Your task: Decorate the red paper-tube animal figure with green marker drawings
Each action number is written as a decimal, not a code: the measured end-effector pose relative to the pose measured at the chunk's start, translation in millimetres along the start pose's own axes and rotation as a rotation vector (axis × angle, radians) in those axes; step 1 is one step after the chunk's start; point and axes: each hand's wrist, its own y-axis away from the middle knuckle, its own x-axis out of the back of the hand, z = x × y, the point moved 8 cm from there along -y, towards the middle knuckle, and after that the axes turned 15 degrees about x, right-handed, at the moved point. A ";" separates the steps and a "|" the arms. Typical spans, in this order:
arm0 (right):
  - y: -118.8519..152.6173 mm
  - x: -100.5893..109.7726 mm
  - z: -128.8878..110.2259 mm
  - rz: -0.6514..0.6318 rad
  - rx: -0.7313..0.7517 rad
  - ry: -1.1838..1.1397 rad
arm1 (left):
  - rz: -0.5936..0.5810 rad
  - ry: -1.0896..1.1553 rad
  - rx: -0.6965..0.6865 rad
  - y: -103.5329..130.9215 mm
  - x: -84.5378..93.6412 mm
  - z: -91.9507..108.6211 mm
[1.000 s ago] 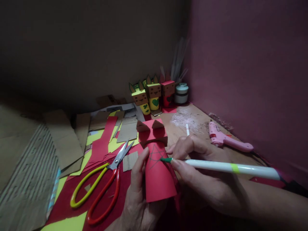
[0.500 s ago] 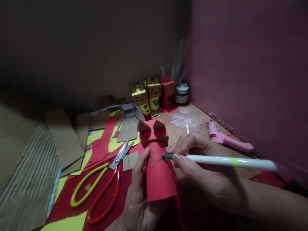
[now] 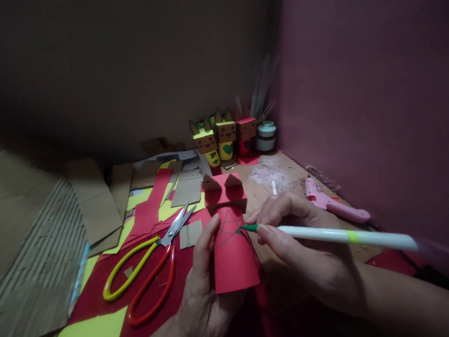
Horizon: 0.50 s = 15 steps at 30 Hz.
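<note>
Right fingers [image 3: 269,232] pinching pen [image 3: 329,235] just behind green tip [image 3: 249,228], tip meeting right arm of star [image 3: 228,230] on figure [image 3: 235,264]. Left fingers [image 3: 202,250] clamping around figure, holding it near centre, thumb [image 3: 213,223] beside star. Probably best: turning figure under pen, pressing lightly, keeping thumb off lines. Scissors [image 3: 168,239] lying left; glue gun [image 3: 333,204] resting right.

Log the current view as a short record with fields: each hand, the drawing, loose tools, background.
left hand: grips the red paper figure from the left, thumb along its side; hand
right hand: holds a white marker, green tip at the star's right side; hand
drawing: dark star outline on the figure's body
loose tools: scissors, blades parted, at left; pink glue gun at right
background: box-headed figures beside a pale lidded jar
</note>
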 end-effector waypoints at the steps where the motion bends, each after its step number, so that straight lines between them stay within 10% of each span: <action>1: 0.0 -0.4 -0.8 -0.005 0.000 0.001 | 0.004 -0.003 -0.002 -0.1 0.0 0.2; 15: 0.8 1.1 2.7 0.008 -0.005 0.026 | 0.030 -0.016 0.026 1.5 2.3 -4.1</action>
